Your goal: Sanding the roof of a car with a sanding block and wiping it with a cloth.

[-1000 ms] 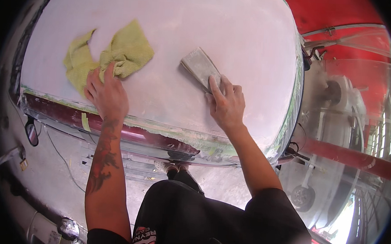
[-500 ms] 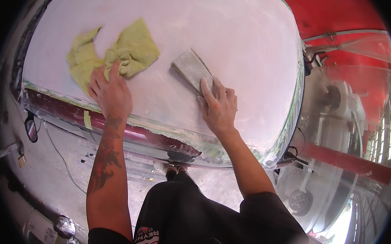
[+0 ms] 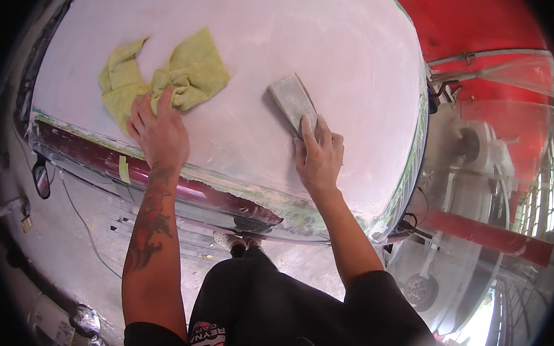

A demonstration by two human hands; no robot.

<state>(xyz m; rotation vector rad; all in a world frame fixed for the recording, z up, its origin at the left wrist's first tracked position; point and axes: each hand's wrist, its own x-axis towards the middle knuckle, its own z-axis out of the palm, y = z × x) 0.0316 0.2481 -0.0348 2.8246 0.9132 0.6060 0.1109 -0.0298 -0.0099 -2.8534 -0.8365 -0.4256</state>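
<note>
Two hands pressed flat on a dusty white car panel, one on a cloth, one on a sanding block.

At left, the left hand [image 3: 158, 133] lies palm-down on the near edge of a crumpled yellow-green cloth [image 3: 169, 76], its grip spread flat, fingers over the fabric. The white panel [image 3: 334, 38] runs beneath, its near rim edged with a dark red strip [image 3: 182, 190]. Further right, the right hand [image 3: 318, 156] rests with fingers extended onto the near end of a grey sanding block [image 3: 290, 98], grip spread, not pinching, the block lying flat on the panel.
</note>
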